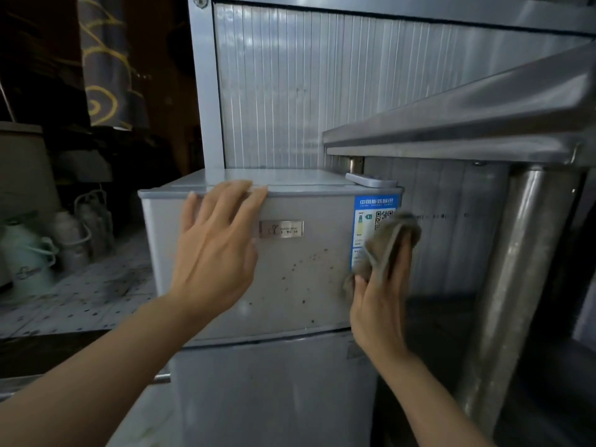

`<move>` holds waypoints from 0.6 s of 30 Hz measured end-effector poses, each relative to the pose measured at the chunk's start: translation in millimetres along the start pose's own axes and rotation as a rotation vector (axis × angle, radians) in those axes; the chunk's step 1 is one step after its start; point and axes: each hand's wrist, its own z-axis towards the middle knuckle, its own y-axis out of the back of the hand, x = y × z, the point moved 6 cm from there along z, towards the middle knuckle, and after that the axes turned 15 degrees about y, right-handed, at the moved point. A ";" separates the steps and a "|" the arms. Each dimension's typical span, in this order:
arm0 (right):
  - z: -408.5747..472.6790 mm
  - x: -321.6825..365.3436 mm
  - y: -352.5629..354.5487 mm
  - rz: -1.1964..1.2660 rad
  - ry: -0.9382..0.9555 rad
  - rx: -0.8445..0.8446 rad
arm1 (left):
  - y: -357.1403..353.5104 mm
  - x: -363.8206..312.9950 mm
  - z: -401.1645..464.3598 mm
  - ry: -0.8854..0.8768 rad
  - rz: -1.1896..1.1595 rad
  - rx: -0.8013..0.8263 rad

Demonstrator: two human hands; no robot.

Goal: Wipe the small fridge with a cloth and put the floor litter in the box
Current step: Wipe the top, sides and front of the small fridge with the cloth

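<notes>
The small silver fridge [290, 285] stands in front of me, its upper door speckled with dark spots. My left hand [216, 246] lies flat with straight fingers on the upper door, fingertips at its top edge. My right hand [383, 291] holds a grey-brown cloth [387, 243] against the door's right edge, over the blue energy label [371, 208]. No floor litter or box shows in this view.
A steel table [467, 130] with a thick round leg [512, 285] stands close on the right. Corrugated metal wall [306, 91] rises behind the fridge. Pale thermos flasks [29, 256] sit on the spotted tile floor [90, 295] at left.
</notes>
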 end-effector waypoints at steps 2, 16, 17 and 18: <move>30.6 7.4 5.6 -0.046 0.026 -0.024 | 3.5 18.2 -12.0 0.048 0.038 0.022; 15.9 54.4 -30.1 -0.200 0.380 0.093 | 8.5 58.0 -24.2 0.128 0.141 0.045; 34.4 61.8 -28.6 -0.194 0.384 0.066 | 10.6 64.5 -23.0 0.169 0.134 0.047; 49.0 69.3 -27.8 -0.190 0.389 0.037 | 11.4 70.0 -22.3 0.201 0.127 0.053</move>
